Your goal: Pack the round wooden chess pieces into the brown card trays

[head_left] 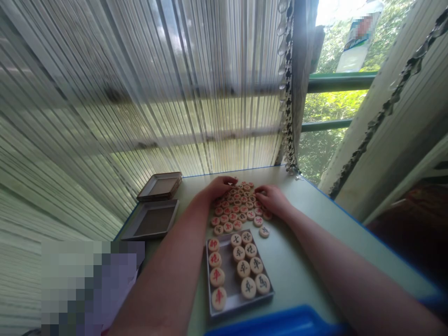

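Many round wooden xiangqi pieces (pixel 234 217) with red or black characters lie close together on the pale green table. At the far left edge of this cluster is my left hand (pixel 220 186), fingers apart and curved over the pieces. My right hand (pixel 273 198) rests against the right side, its fingers reaching onto nearby pieces and partly hiding them. Neither hand visibly holds a piece. Nearer to me, a shallow box (pixel 229 275) carries a column of red pieces (pixel 217 277) on its left and two columns of black pieces (pixel 244 269) on its right, with bare floor between.
Two shallow trays stand at the table's left: a stacked one (pixel 161 185) behind and a single one (pixel 154 219) in front. A blue plastic edge (pixel 266 324) shows at the bottom. String curtains (pixel 175 93) hang behind the table, and a bottle (pixel 359 39) shows by the window rail.
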